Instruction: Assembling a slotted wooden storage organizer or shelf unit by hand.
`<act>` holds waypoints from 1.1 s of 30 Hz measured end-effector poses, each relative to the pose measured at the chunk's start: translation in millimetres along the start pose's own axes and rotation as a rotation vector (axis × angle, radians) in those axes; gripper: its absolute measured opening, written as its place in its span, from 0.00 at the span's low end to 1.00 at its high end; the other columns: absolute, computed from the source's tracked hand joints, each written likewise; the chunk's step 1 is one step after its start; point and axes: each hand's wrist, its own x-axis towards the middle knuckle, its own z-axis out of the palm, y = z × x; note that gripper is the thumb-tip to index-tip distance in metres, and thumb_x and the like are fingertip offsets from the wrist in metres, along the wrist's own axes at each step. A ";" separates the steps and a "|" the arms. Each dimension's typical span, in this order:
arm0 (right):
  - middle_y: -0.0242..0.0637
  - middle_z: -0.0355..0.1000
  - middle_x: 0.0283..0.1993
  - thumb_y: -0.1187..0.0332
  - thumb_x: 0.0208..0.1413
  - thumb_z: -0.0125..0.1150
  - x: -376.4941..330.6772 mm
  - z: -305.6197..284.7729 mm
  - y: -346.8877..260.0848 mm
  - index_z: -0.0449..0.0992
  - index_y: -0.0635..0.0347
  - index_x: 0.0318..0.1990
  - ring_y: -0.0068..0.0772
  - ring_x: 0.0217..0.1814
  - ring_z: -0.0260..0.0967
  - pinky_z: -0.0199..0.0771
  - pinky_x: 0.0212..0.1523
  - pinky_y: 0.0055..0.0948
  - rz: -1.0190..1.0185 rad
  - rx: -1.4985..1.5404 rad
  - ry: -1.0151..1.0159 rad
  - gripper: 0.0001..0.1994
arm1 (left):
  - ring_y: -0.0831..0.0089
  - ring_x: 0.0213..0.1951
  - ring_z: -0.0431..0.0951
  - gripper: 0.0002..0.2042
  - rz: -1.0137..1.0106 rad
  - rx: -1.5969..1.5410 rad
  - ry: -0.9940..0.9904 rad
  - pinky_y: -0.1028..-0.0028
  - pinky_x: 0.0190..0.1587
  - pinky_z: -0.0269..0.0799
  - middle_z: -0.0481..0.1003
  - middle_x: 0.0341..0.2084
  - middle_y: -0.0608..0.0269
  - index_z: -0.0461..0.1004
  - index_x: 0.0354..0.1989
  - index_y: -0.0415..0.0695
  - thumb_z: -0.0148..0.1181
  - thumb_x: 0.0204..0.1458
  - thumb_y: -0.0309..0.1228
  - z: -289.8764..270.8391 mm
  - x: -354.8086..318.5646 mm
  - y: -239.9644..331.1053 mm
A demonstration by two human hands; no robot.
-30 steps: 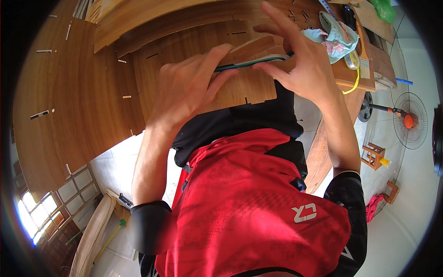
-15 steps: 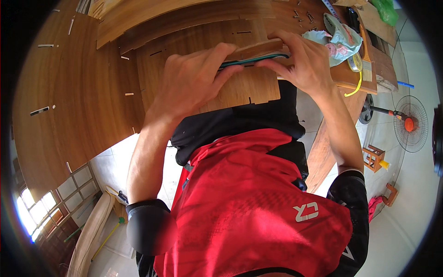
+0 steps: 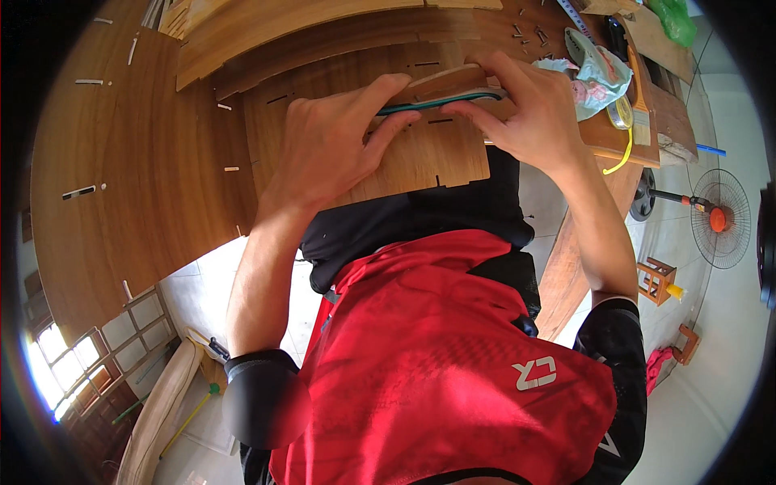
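Between my two hands is a thin brown, wood-coloured piece (image 3: 449, 83) with a wavy teal strip along its near edge; its exact kind I cannot make out. My left hand (image 3: 327, 145) grips the left end, thumb on the near side and fingers over the far side. At the other end, my right hand (image 3: 533, 117) pinches it the same way. Below lies a slotted wooden panel (image 3: 420, 166), partly covered by both hands. Whether the held piece touches this panel is hidden.
A large slotted wooden board (image 3: 145, 162) spreads out at left, with stacked boards (image 3: 323, 32) behind. Several screws (image 3: 540, 36), a crumpled plastic bag (image 3: 602, 81), a tape measure (image 3: 621, 113) and a brush (image 3: 641, 121) lie at right. A fan (image 3: 718, 218) stands beyond.
Both hands and the held piece have shifted slightly left over the panel. The grip stays the same at both ends. The surrounding boards appear slightly farther right in the view.
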 end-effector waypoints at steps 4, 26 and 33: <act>0.34 0.76 0.27 0.57 0.43 0.82 0.2 -0.9 -4.2 0.80 0.56 0.44 0.33 0.22 0.70 0.67 0.25 0.29 0.076 0.111 0.002 0.23 | 0.64 0.24 0.84 0.17 -0.041 -0.032 -0.058 0.68 0.28 0.76 0.82 0.25 0.57 0.78 0.53 0.49 0.67 0.59 0.40 -5.2 1.1 3.6; 0.36 0.77 0.26 0.48 0.51 0.74 -1.5 3.3 3.1 0.75 0.55 0.43 0.43 0.28 0.78 0.72 0.26 0.38 -0.015 -0.074 0.050 0.23 | 0.62 0.24 0.83 0.16 -0.006 -0.009 -0.025 0.65 0.29 0.76 0.82 0.26 0.58 0.77 0.52 0.49 0.67 0.60 0.40 -8.5 5.8 8.3; 0.31 0.76 0.34 0.52 0.53 0.71 7.7 -9.4 6.5 0.76 0.53 0.40 0.38 0.35 0.78 0.75 0.32 0.36 -0.229 -0.002 -0.058 0.18 | 0.60 0.42 0.83 0.13 -0.136 -0.482 -0.277 0.71 0.41 0.76 0.81 0.42 0.46 0.79 0.53 0.41 0.61 0.62 0.29 -34.9 14.4 5.5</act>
